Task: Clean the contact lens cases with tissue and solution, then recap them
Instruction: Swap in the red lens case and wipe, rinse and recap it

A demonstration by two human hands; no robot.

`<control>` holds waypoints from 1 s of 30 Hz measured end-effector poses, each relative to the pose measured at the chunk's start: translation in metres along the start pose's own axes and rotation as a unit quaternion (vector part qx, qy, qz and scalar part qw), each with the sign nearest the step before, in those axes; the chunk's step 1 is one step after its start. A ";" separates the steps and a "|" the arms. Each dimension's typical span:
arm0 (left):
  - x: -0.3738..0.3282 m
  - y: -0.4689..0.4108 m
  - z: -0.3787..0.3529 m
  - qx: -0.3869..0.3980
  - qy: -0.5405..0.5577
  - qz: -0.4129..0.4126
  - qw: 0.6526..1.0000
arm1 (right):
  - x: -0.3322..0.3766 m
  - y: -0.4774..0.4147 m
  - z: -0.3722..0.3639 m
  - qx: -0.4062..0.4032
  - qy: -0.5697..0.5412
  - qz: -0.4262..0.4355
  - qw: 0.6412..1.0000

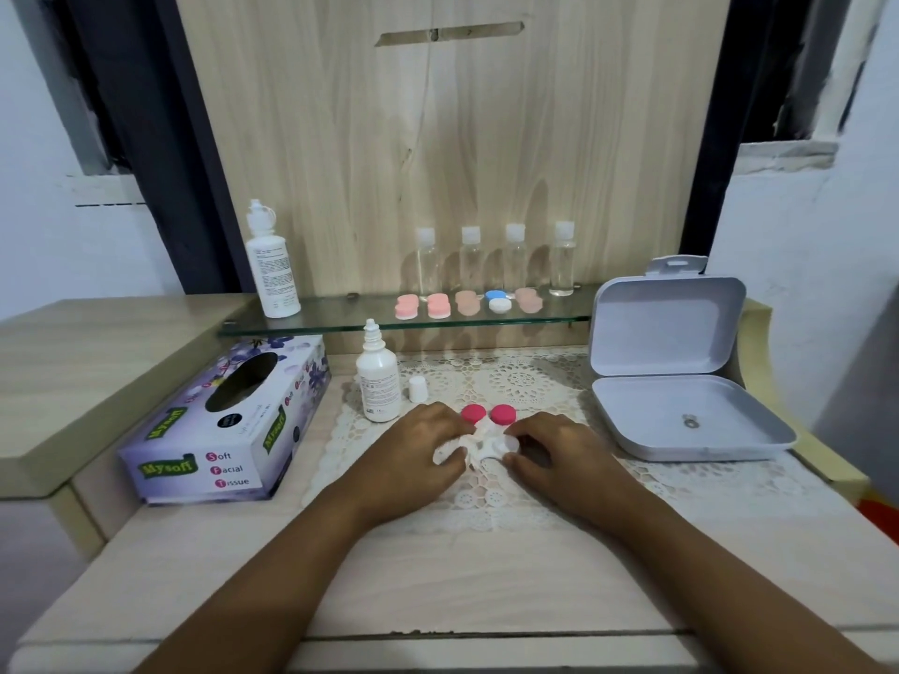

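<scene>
A white contact lens case (501,446) lies on the lace mat between my hands. My left hand (418,442) pinches a crumpled white tissue (462,447) and presses it against the case. My right hand (549,447) grips the case's right end. Two pink caps (488,414) lie side by side just behind the case, off it. The small solution bottle (378,381) stands uncapped to the left of my left hand, with its white cap (418,389) beside it.
A purple tissue box (228,425) lies at the left. An open grey plastic box (676,367) sits at the right. On the glass shelf (340,322) stand a large white bottle (271,265), several clear bottles (491,260) and several closed lens cases (467,303).
</scene>
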State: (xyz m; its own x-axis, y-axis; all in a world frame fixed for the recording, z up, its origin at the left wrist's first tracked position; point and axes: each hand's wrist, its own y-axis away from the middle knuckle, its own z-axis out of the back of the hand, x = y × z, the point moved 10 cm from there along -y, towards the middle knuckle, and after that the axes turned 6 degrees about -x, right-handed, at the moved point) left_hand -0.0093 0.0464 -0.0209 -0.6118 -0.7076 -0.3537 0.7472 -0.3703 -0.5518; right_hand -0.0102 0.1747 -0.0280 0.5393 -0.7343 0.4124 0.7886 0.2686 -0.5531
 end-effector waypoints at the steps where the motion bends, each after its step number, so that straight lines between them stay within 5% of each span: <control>1: 0.000 0.000 0.000 0.004 0.003 -0.005 1.000 | 0.000 0.000 0.000 0.001 0.000 -0.001 1.000; 6: -0.001 0.000 -0.003 0.020 0.005 -0.038 0.999 | 0.001 0.001 0.001 -0.001 -0.004 0.003 1.000; 15: -0.029 0.001 -0.010 0.005 -0.198 -0.175 0.964 | 0.002 -0.001 0.001 0.002 -0.003 0.008 1.000; 30: -0.025 0.002 -0.007 -0.011 -0.157 -0.178 0.971 | 0.003 -0.002 -0.001 0.017 0.001 0.016 1.000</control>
State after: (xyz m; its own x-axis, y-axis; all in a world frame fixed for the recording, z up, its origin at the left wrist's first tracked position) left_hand 0.0053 0.0675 -0.0181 -0.7178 -0.6878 0.1085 0.4953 -0.6138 -0.6147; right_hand -0.0104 0.1712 -0.0267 0.5635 -0.7267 0.3929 0.7804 0.3123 -0.5417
